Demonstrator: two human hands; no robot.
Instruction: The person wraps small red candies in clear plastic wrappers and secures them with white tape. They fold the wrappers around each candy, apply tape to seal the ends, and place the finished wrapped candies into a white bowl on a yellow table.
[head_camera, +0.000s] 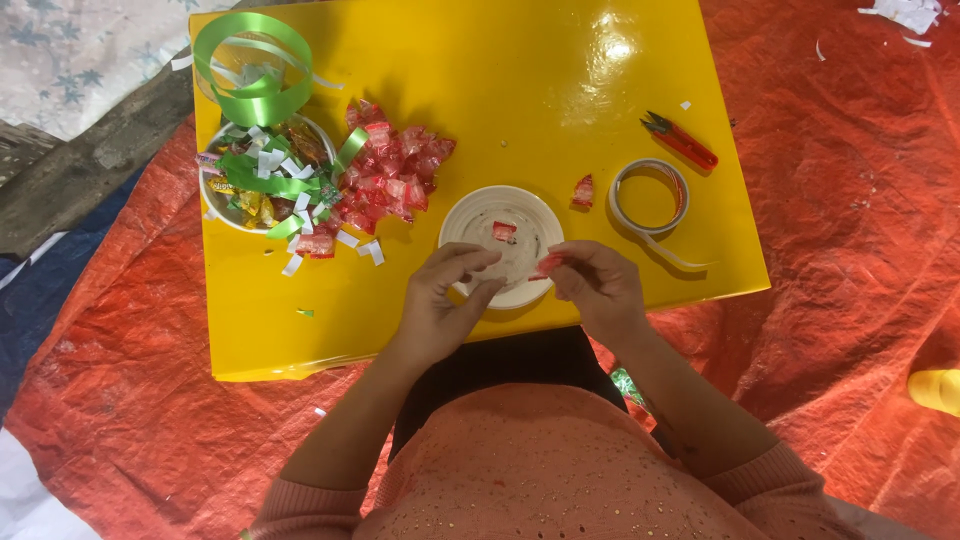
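Orange tarp (850, 300) covers the floor. Yellow table (520, 60) sits on it, centre frame. Pile of red wrapped candies (392, 178) lies at 10 o'clock from the white round plate (478, 222), touching a bowl (222, 210) filled with mixed candies and green and white strips. Green ribbon roll (262, 62) stands at 12 o'clock from the bowl. Tape roll (650, 195) lies at 3 o'clock from the plate, red snips (682, 141) beyond it. Left hand (445, 300) rests fingers curled on the plate's near rim, pinching it. Right hand (598, 285) at 4 o'clock pinches a red candy (548, 264). Another candy piece (504, 232) sits on the plate centre
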